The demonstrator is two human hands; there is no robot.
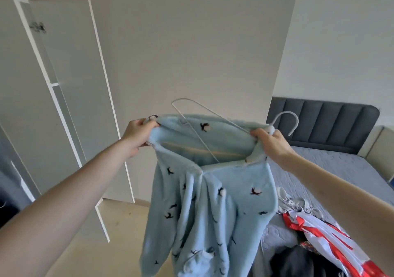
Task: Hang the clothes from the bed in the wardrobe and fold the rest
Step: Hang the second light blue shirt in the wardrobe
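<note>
A light blue fleece garment [215, 195] with small dark bird marks hangs in mid-air in front of me, its neck opening held wide. My left hand [138, 136] grips the left edge of the collar. My right hand [270, 142] pinches the right edge together with a white wire hanger [213, 118]. The hanger's hook sticks out to the right, and one arm of it runs down inside the neck opening. The white wardrobe [70, 84] stands at the left with a door swung open. On the bed [332, 170] at the right lies a pile of clothes [315, 240], red-and-white and dark.
A dark grey padded headboard [324, 123] runs along the back wall at the right. A beige floor [119, 223] lies between the wardrobe and the bed. A white wall panel [191, 42] fills the middle behind the garment.
</note>
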